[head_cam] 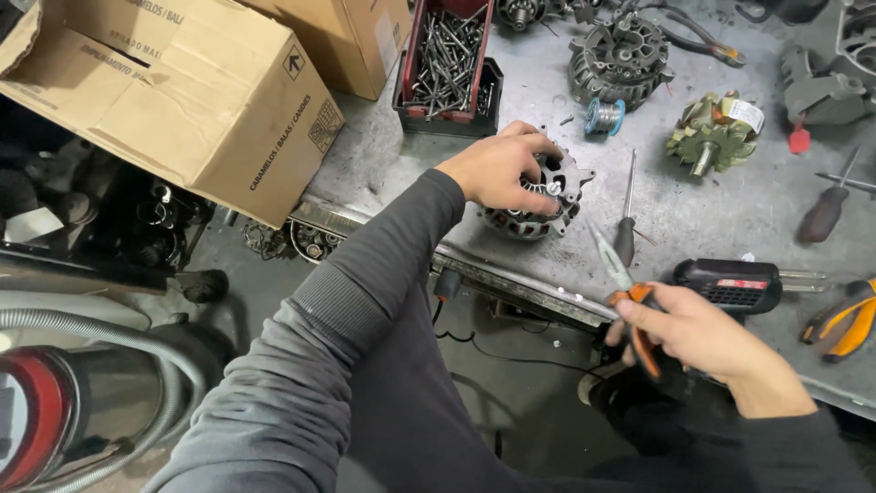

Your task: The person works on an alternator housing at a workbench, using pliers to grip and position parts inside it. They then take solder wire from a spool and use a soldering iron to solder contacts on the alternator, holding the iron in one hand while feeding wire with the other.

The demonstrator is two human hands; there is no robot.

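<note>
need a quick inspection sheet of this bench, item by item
surface: grey metal bench, stained.
job's things: alternator housing near bench edge; needle-nose pliers with orange handles.
clutter: screwdriver, screw bin, wire spool, rotor, second alternator, soldering gun.
grippers: left hand grips the housing; right hand holds the pliers.
cables: black cord under the bench.
surroundings: cardboard boxes at left, hose below.

A repair workshop: a grimy metal counter (pixel 693 219) strewn with alternator parts (pixel 620 55), screwdrivers (pixel 628 215), and a far tray of bolts (pixel 447 59).
</note>
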